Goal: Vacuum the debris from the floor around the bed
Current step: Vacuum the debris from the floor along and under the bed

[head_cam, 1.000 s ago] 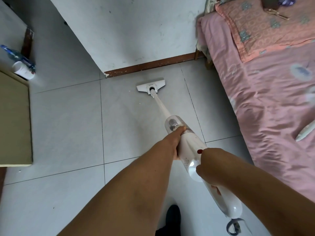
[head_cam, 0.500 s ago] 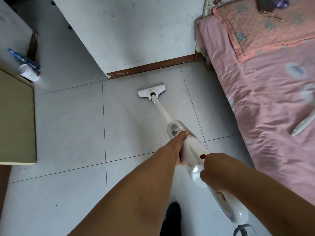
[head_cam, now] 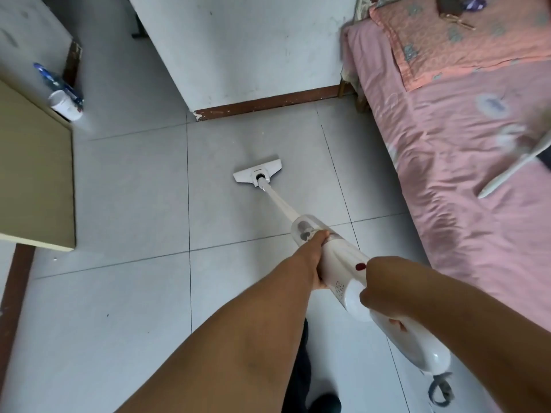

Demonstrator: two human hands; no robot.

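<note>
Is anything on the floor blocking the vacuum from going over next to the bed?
Nothing visible does. The vacuum head sits on bare tiles, and the floor between it and the pink bed looks open. Both hands, left and right, grip the vacuum.

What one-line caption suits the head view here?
Both hands, left hand and right hand, grip a white stick vacuum, its floor head on grey tile beside a pink-sheeted bed.

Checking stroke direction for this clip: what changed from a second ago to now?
The vacuum head was drawn back from the brown baseboard toward the person, over the floor tile. Left hand keeps its grip on the vacuum body by the dust cup, right hand on the handle. Bed and the bottle by the wall look unmoved.
</note>
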